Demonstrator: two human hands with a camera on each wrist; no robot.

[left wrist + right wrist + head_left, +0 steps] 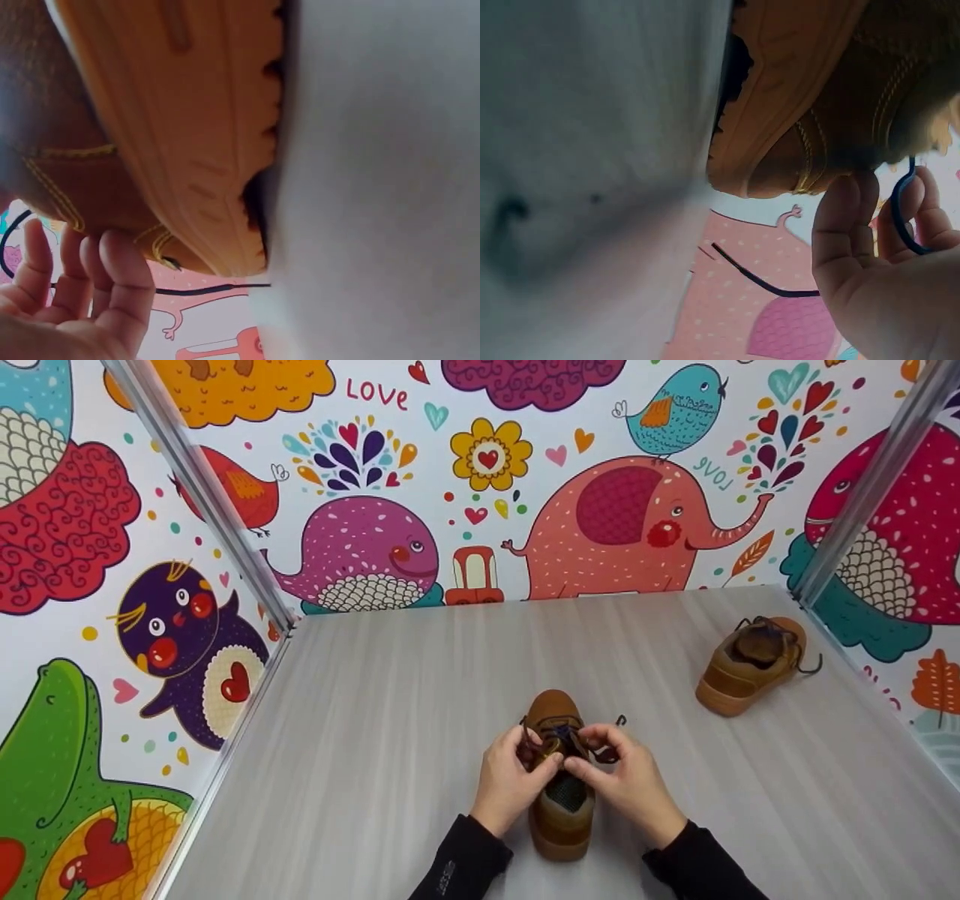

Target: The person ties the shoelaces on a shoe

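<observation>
A brown lace-up shoe [560,836] stands on the grey tabletop, toe pointing away from me. My left hand [508,781] grips the left side of its opening, thumb on the inner edge and fingers curled outside. On the other side my right hand [636,786] holds the opening's right edge between thumb and curled fingers. The thumbs nearly meet over the tongue. In the right wrist view a dark shoelace [782,292] runs behind the fingers and loops between them. The left wrist view has the fingertips against the shoe's stitched side, with a lace [195,291] hanging beyond.
A second brown shoe [727,684] with loose laces stands at the back right of the tabletop [375,735]. Walls printed with cartoon animals rise behind and at both sides, with metal posts [202,495] at the corners.
</observation>
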